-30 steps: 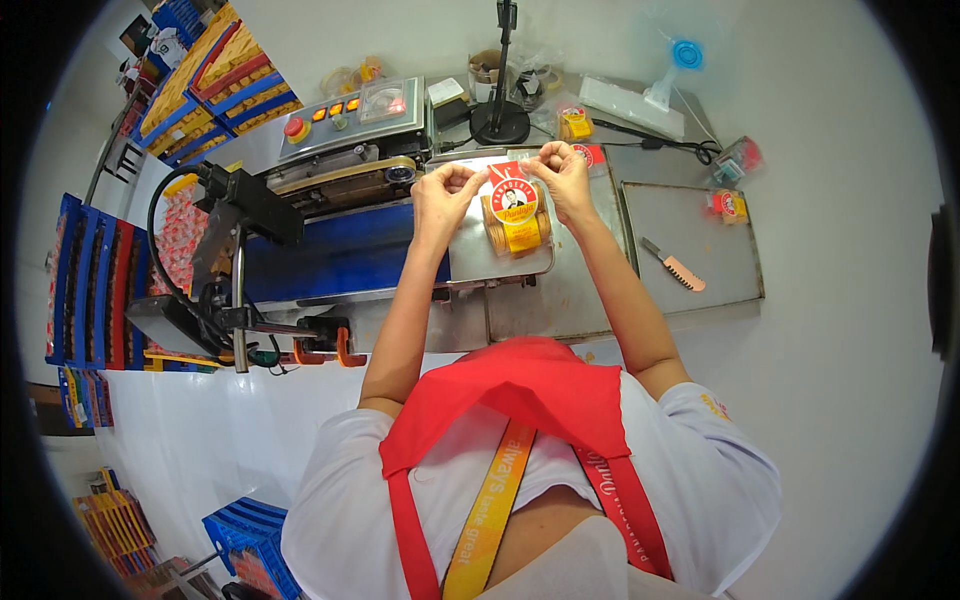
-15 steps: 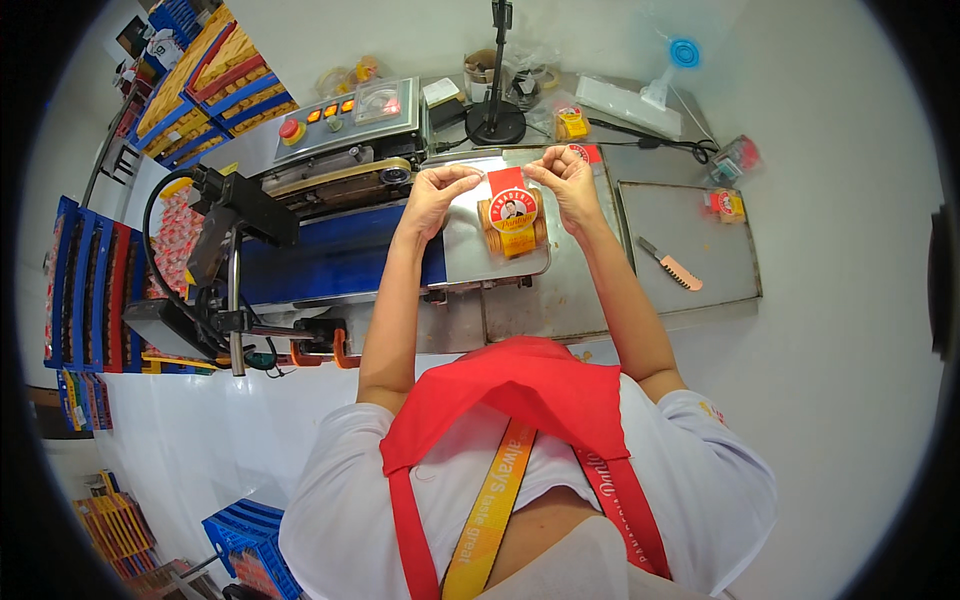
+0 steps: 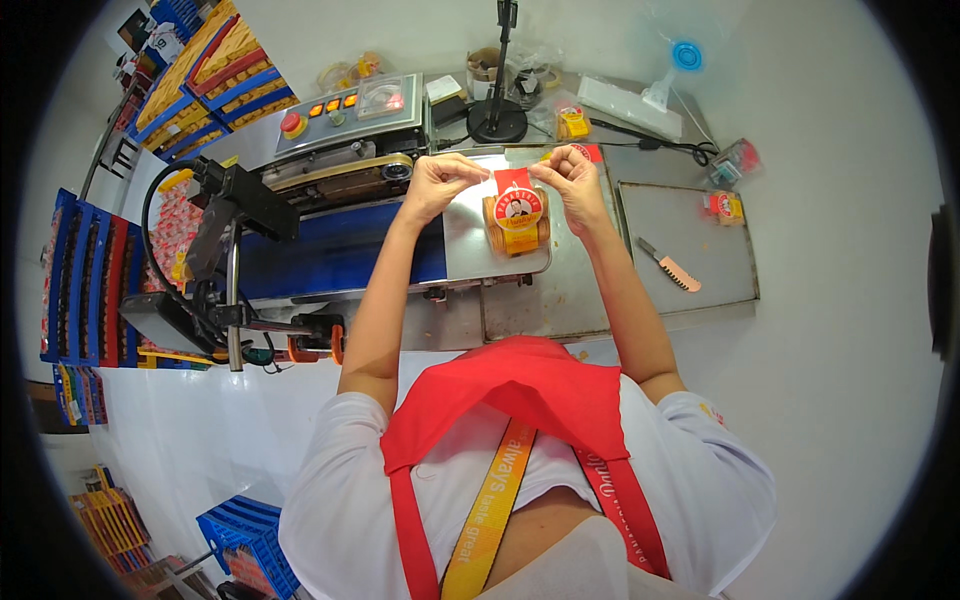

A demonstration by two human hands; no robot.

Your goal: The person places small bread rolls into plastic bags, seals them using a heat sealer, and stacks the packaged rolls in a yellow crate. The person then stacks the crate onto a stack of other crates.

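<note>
A clear bag of round biscuits (image 3: pixel 516 230) with a red, white and yellow label lies on a steel plate (image 3: pixel 475 260) at the end of the blue conveyor belt (image 3: pixel 330 250). My left hand (image 3: pixel 440 185) pinches the top left corner of this bag with its fingertips. At the top right corner my right hand (image 3: pixel 570 185) does the same, thumb and forefinger closed on it. Another red label (image 3: pixel 590 152) shows partly behind my right hand.
A control panel (image 3: pixel 345 115) with a red button stands behind the belt, a machine arm (image 3: pixel 250 210) at left. A tray (image 3: pixel 700 285) holds a knife (image 3: pixel 675 270) and a small pack (image 3: pixel 727 208). Stacked crates (image 3: pixel 90 280), a black stand (image 3: pixel 498 120) and another pack (image 3: pixel 573 125) surround these.
The bag has shifted slightly to the right between my hands, and my left hand's fingers reach a little straighter along its top. Both hands keep their pinch at the top corners.
</note>
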